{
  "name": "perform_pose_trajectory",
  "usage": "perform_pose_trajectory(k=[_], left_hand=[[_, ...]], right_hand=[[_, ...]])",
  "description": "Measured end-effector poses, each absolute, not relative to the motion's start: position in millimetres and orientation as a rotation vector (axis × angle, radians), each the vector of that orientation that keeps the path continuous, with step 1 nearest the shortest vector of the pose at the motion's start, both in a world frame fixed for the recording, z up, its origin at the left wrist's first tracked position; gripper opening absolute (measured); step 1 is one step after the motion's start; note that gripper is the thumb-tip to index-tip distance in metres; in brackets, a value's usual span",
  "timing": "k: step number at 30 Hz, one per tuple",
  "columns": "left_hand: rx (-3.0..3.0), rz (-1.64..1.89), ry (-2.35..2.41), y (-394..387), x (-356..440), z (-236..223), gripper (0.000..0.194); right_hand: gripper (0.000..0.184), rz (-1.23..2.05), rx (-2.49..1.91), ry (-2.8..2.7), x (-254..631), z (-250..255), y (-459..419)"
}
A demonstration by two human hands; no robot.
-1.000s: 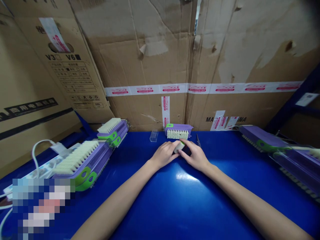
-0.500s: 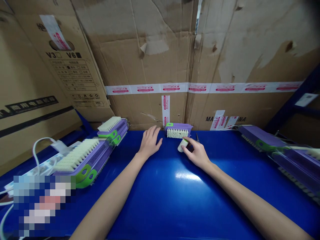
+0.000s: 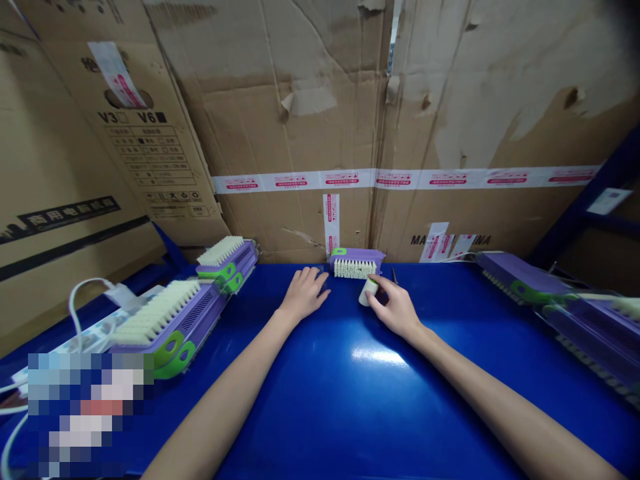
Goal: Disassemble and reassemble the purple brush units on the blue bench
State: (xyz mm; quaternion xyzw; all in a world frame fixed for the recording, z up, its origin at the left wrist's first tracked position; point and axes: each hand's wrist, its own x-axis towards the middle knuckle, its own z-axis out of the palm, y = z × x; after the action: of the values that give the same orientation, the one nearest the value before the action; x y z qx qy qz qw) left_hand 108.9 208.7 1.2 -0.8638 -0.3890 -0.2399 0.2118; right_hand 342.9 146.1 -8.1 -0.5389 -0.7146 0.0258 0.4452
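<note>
Pinching a white cylinder (image 3: 367, 293) with the right hand (image 3: 399, 309); curving the left hand (image 3: 301, 295), possibly holding a clear piece (image 3: 319, 271).

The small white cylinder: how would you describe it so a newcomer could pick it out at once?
Start with the blue table, then the purple brush near the middle of its far edge. Just in front of that brush, the right hand holds the white cylinder. Unlike the bristly brush, it is small and round-sided, with green at its upper end.
</note>
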Motion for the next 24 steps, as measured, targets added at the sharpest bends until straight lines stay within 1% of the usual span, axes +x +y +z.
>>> perform_pose_trajectory(k=[4, 7, 13, 19, 24], left_hand=[[-2.476, -0.575, -0.815, 194, 121, 12, 0.036], [-2.488, -0.626, -0.699, 187, 132, 10, 0.042], [-2.559, -0.801, -0.634, 183, 144, 0, 0.044], [-2.601, -0.815, -0.571, 181, 147, -2, 0.044], [-2.6, -0.84, -0.529, 181, 149, -4, 0.043]], right_hand=[[0.039, 0.087, -1.336, -1.764, 343, -7, 146], [0.038, 0.127, -1.322, -1.746, 342, -5, 145], [0.039, 0.273, -1.272, -1.668, 338, 1, 140], [0.043, 0.433, -1.266, -1.576, 337, -1, 144], [0.049, 0.652, -1.256, -1.517, 339, -5, 149]])
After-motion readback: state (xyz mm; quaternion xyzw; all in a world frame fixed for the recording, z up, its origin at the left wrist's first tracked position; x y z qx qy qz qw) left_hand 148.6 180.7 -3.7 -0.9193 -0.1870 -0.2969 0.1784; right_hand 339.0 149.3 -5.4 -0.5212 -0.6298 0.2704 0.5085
